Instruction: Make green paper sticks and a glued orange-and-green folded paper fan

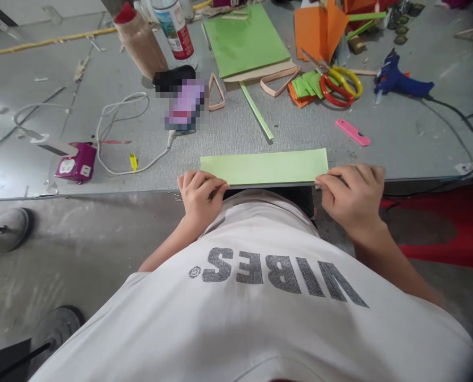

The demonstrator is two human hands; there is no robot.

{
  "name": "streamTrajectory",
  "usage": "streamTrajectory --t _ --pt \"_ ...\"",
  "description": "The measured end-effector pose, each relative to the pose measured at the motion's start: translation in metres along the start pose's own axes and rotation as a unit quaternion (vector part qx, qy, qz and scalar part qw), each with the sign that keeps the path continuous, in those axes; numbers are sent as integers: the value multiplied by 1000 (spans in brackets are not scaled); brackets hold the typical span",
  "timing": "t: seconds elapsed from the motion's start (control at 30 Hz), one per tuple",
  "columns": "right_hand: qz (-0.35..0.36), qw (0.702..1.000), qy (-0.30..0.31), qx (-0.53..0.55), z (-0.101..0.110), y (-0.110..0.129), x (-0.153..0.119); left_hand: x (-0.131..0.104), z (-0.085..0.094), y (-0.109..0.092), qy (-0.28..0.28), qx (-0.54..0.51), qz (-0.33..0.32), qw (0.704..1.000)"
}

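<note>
A long strip of light green paper [264, 167] lies across the table's front edge. At its near left corner, my left hand [202, 193] pinches the paper between thumb and fingers. My right hand [352, 193] grips the near right corner the same way. Beyond the strip, a narrow folded green strip [257, 112] points toward it from a stack of green paper [248, 42]. A pink utility knife [352, 132] rests past the strip's right end.
Red and yellow scissors [335, 87] lie over small green and orange pieces. A blue glue gun [403, 78] trails its cord on the right. Further left are a phone [185, 105] on a white cable, a purple box [77, 163], a bottle [175, 32] and a jar [138, 42].
</note>
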State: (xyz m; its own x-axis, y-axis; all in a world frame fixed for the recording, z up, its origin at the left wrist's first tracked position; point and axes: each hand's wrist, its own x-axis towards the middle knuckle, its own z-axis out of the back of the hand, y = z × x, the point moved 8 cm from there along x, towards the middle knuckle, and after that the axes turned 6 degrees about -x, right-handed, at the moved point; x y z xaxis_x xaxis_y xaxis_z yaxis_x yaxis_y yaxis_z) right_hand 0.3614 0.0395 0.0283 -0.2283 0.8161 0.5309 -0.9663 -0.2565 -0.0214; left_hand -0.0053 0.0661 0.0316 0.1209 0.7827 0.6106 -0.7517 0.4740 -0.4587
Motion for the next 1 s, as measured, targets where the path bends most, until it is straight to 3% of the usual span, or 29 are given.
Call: streamTrajectory --t 0.17,0.27,0.47,0.67,0.83,1.0 --pt "-28 999 35 24 2 -9 12 14 5 9 62 0 83 995" --pt "-45 995 72 45 -1 -13 21 17 5 11 72 21 126 989" --pt "-59 993 100 13 -4 -15 32 18 5 12 58 60 151 985" --pt "-44 997 68 -6 6 -2 35 14 7 14 56 95 148 983" --pt "17 999 22 18 10 49 42 12 5 13 57 99 149 982" --pt "160 981 39 104 -4 141 53 13 5 12 60 107 154 981"
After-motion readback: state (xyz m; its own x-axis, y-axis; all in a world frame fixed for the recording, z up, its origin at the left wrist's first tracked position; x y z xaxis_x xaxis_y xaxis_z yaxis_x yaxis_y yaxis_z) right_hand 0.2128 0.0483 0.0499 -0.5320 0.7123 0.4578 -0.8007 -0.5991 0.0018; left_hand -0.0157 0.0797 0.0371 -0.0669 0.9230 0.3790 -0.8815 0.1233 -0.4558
